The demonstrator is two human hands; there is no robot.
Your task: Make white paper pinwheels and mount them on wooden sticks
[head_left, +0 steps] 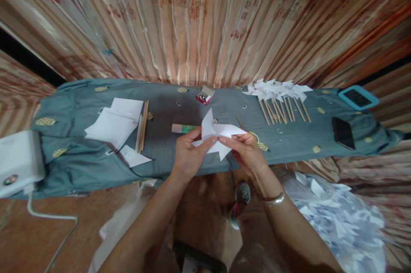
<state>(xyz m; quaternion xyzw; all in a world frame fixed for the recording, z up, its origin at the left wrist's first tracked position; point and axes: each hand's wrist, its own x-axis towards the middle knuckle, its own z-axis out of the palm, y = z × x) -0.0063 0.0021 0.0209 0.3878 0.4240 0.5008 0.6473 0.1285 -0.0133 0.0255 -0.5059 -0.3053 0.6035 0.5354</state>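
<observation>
A white paper pinwheel (210,129) is held up over the near edge of the cloth-covered table, between both hands. My left hand (189,153) grips its left side, thumb pressed near the centre. On its right side my right hand (247,148) is closed, with the thumb also at the centre. Behind the left fingers lies a glue stick (181,128), partly hidden. Scissors (253,135) rest just behind the right hand, mostly covered. Farther back stands a small open red box (204,95) with small shiny pieces inside.
White paper sheets (117,121) and wooden sticks (143,127) lie at left, beside a white device (19,163). Several finished pinwheels on sticks (278,91) lie back right. A phone (343,133) and blue-framed device (358,97) sit far right. A bag of paper pieces (340,217) stands below.
</observation>
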